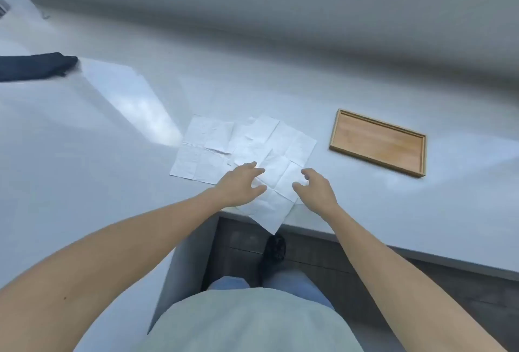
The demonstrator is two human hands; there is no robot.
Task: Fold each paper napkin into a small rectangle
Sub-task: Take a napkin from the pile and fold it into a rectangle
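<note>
Head view: several unfolded white paper napkins [247, 152] lie overlapping on the pale tabletop [112, 132], the nearest sheet [271, 208] hanging a corner over the tabletop's front edge. The left hand [241, 183] lies over this sheet's left part, its grip slack, fingers spread and extended, holding nothing. The right hand [314, 188] is at the sheet's right edge, fingers loosely curved; contact with the paper cannot be told. An empty-looking wooden tray [377, 142] sits right of and beyond the right grip, apart from the napkins. A dark folded item [33, 66] lies far left of the left grip.
</note>
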